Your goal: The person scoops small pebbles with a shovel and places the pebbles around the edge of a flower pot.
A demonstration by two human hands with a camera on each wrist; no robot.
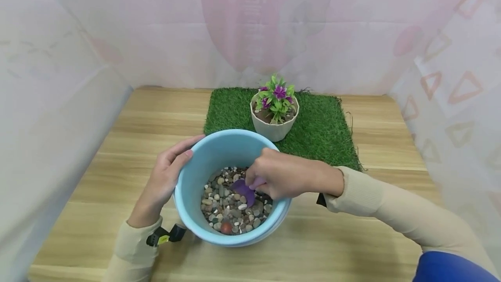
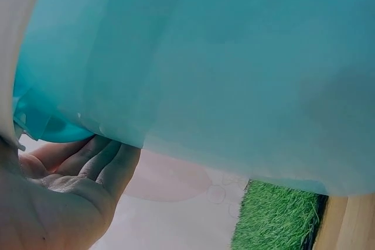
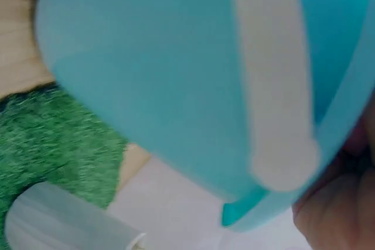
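Observation:
A light blue bucket holds a layer of mixed pebbles at its bottom. My left hand holds its left side, thumb at the rim; in the left wrist view the fingers lie under the rim against the outer wall. Over the bucket's right rim reaches my right hand, gripping the handle of a small purple shovel. The curved shovel blade lies among the pebbles. A reddish-brown round stone sits near the front inner wall. Only part of the right hand shows in the right wrist view.
Behind the bucket, a cream pot with a purple-flowered plant stands on a green artificial-grass mat. The wooden table is bordered by pale printed cloth walls. A white handle strap runs along the bucket's outside.

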